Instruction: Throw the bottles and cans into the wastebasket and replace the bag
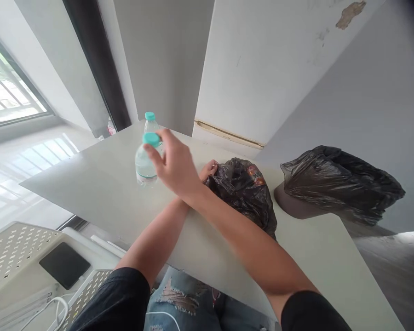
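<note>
A small clear water bottle (pixel 145 169) with a teal cap stands on the pale table (pixel 100 193). My right hand (pixel 175 166) reaches across my left arm and its fingers are closed round the bottle's cap and neck. A second teal-capped bottle (pixel 151 122) stands just behind it near the table's far edge. My left hand (pixel 209 170), mostly hidden behind my right forearm, has its fingers curled on the left edge of a crumpled black plastic bag (pixel 244 193) with something red and printed showing at its open mouth.
Another black plastic bag (pixel 341 181) lies on a brown cap (pixel 296 207) at the table's right. A white fridge (pixel 262 69) stands behind the table. Left and below is a white perforated stool (pixel 17 248) bearing a black pad (pixel 64 265) and a white cable (pixel 60 305).
</note>
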Action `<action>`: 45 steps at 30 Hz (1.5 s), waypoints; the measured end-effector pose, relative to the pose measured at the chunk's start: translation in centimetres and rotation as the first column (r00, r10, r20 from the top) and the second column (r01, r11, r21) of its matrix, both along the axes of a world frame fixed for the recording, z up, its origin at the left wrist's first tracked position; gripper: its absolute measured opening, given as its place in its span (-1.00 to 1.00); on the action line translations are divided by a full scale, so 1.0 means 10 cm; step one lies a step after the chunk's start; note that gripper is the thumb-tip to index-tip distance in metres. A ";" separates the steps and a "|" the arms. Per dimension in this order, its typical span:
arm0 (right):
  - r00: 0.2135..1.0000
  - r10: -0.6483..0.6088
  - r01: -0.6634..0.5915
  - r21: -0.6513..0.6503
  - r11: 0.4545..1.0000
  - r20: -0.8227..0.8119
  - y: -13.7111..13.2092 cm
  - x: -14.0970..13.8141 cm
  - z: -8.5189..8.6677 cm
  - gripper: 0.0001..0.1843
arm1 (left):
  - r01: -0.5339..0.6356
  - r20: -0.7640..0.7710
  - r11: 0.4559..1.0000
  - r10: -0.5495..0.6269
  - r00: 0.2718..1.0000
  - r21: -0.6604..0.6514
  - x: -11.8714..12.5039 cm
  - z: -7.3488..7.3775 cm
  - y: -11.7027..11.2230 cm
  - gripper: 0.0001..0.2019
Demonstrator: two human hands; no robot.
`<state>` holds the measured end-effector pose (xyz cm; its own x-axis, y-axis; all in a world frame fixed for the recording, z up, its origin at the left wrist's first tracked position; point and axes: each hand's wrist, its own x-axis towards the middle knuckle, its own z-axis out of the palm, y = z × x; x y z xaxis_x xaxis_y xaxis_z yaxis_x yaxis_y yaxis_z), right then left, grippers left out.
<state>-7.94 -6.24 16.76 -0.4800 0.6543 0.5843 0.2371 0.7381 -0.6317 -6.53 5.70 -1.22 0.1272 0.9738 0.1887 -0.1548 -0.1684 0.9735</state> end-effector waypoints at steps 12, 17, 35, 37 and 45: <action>0.985 -0.040 0.054 -0.078 0.995 0.169 0.38 -1.13 -0.44 -0.65 | 0.011 -0.035 0.999 -0.010 0.999 0.044 0.03 0.00 0.05 -0.65; 0.978 -0.030 0.069 -0.184 0.981 0.208 0.42 -1.14 -0.67 -0.37 | -0.003 -0.044 0.999 0.005 0.999 0.043 0.03 -0.01 0.09 -0.68; 0.981 -0.032 0.049 -0.085 0.995 0.190 -0.20 -0.30 -0.63 -0.74 | 0.056 0.097 0.997 -0.060 0.993 0.047 -0.03 -0.05 0.10 -0.57; 0.982 -0.055 0.049 0.038 0.998 0.182 -0.42 0.25 -0.62 -0.74 | 0.057 0.121 0.997 -0.063 0.991 0.056 -0.06 -0.01 0.10 -0.56; 0.849 -0.377 0.446 -0.118 0.887 0.370 -0.20 1.80 -0.98 -0.72 | 0.008 0.165 1.000 -0.012 0.986 0.026 -0.02 0.17 0.07 -0.59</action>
